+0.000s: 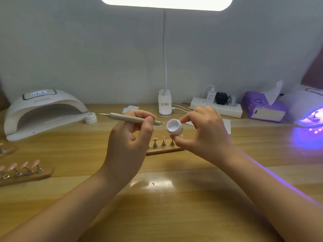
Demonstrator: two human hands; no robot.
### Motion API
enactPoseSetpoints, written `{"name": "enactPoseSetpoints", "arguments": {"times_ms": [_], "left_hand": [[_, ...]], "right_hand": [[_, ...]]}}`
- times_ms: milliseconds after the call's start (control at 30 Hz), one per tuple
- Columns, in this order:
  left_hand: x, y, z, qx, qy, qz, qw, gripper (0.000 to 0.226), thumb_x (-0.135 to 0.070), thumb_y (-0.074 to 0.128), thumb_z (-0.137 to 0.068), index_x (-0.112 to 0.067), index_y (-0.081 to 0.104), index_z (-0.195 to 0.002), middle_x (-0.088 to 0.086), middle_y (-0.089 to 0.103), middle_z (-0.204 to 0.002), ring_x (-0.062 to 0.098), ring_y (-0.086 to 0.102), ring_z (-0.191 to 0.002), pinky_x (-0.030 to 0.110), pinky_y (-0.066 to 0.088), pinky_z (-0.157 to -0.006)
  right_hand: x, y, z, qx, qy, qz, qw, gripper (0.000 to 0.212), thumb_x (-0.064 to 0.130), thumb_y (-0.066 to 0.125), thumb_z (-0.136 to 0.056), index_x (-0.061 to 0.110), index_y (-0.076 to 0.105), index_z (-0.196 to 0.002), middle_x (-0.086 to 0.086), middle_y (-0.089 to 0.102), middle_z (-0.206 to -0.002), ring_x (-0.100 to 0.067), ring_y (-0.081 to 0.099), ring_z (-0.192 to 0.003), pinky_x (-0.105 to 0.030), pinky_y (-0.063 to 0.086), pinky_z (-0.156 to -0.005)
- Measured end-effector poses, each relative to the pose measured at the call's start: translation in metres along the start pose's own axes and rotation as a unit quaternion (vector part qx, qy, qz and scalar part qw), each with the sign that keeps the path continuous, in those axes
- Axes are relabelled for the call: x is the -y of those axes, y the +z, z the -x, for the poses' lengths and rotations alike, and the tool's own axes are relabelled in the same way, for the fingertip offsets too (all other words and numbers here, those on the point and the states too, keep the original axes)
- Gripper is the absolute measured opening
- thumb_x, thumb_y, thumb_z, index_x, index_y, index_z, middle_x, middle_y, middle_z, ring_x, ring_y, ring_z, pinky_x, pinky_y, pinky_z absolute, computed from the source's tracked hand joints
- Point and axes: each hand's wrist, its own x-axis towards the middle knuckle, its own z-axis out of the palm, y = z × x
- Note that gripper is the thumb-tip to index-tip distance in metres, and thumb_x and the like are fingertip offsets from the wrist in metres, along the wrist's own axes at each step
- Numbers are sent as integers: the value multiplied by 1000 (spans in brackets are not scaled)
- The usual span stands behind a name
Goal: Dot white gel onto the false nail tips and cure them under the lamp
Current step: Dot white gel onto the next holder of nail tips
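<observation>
Left hand (129, 137): dotting pen (130, 118) pinched, tip at gel pot (174, 126). Right hand (206, 135): pot gripped, tilted, above nail tips (159, 139) on wooden stand (164, 150). Risk judged: gel spilled if pot is tipped further.

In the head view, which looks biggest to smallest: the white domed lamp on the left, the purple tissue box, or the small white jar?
1. White domed nail lamp, by far.
2. Purple tissue box.
3. Small open white gel jar in the right hand, smallest though nearest the camera.
</observation>
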Motion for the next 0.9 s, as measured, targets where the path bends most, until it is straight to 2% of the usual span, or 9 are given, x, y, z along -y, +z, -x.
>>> {"name": "enactPoseSetpoints", "arguments": {"times_ms": [133, 333, 600, 700, 900], "left_hand": [[-2, 0, 0, 3, 2, -23, 1000, 11, -29, 53, -88, -25, 62, -85, -6, 63, -74, 6, 59, -63, 14, 46, -54], [-2, 1, -1, 5, 5, -49, 999, 10, -28, 53, -89, -27, 62, -84, -11, 64, -73, 8, 62, -64, 13, 46, -55], [-1, 0, 0, 9, 8, -74, 997, 12, -22, 56, -93, -27, 62, -84, -9, 65, -77, 8, 62, -68, 12, 47, -56], [0, 1, 1, 10, 4, -78, 997, 15, -16, 57, -95, -24, 63, -85, -8, 64, -74, 8, 62, -68, 12, 47, -56], [1, 2, 2, 19, 3, -89, 996, 12, -15, 57, -94, -20, 64, -86, -7, 63, -68, 5, 61, -64, 8, 41, -51]], "right_hand": [[12, -4, 1, -1, -22, 5, 1000, 41, 49, 78, -70, 15, 70, -92, 5, 52, -80, -17, 43, -82, -36, 36, -72], [21, -8, 2, -10, -50, 8, 999, 38, 48, 78, -70, 16, 71, -90, 10, 47, -79, -16, 41, -80, -34, 34, -71], [23, -8, 3, -12, -55, 21, 998, 37, 46, 78, -71, 15, 72, -90, 2, 59, -80, -17, 44, -80, -36, 37, -69], [23, -8, 3, -15, -54, 22, 998, 37, 47, 78, -70, 16, 72, -89, 2, 60, -80, -17, 44, -79, -35, 36, -70], [23, -7, 3, -17, -55, 24, 998, 36, 46, 78, -70, 15, 72, -89, 2, 59, -79, -18, 44, -79, -37, 37, -69]]}}
